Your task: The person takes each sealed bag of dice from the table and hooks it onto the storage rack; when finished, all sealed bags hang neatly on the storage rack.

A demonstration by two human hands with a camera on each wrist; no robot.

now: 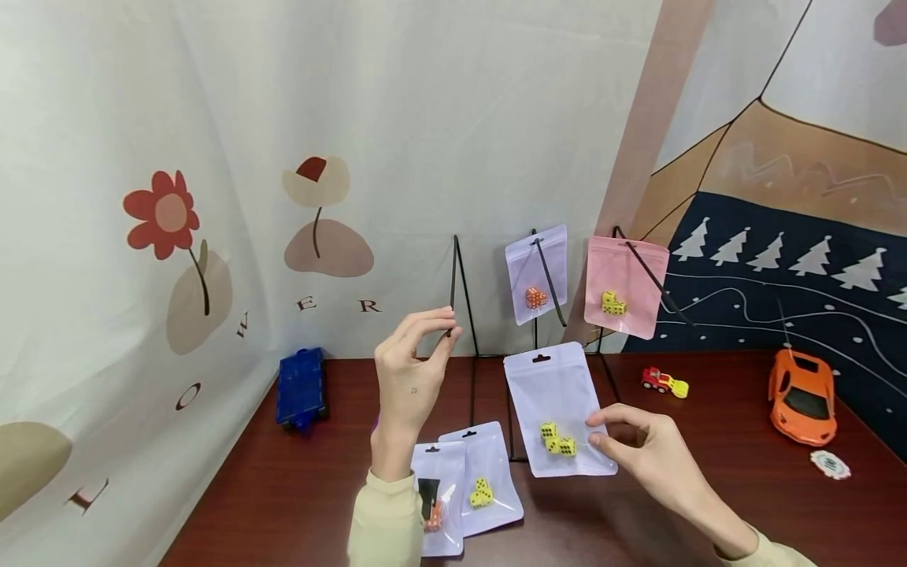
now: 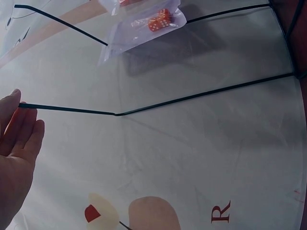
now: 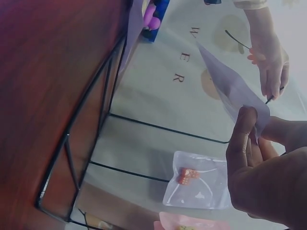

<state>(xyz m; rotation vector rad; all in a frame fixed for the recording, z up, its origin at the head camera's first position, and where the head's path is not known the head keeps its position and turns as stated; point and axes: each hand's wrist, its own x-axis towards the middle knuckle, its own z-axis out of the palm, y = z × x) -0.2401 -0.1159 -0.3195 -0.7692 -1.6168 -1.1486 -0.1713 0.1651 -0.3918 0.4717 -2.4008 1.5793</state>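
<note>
My left hand (image 1: 411, 378) pinches the free end of a black wire hook (image 2: 72, 109) between thumb and fingers; this hook carries no bag. In my right hand (image 1: 645, 445) is a lilac zip bag (image 1: 553, 386) with yellow dice (image 1: 557, 441), pinched at its lower right edge. The bag is tilted, its hang hole up, in front of the wire rack (image 1: 474, 394). On neighbouring hooks hang a lilac bag (image 1: 520, 272) with orange dice and a pink bag (image 1: 641, 276) with yellow dice.
Two more lilac bags lie on the table by my left forearm, one with yellow dice (image 1: 482, 494), one with orange dice (image 1: 434, 516). A blue toy (image 1: 301, 386) stands left; a red toy loader (image 1: 662, 382), an orange car (image 1: 803, 398) and a poker chip (image 1: 831, 465) are right.
</note>
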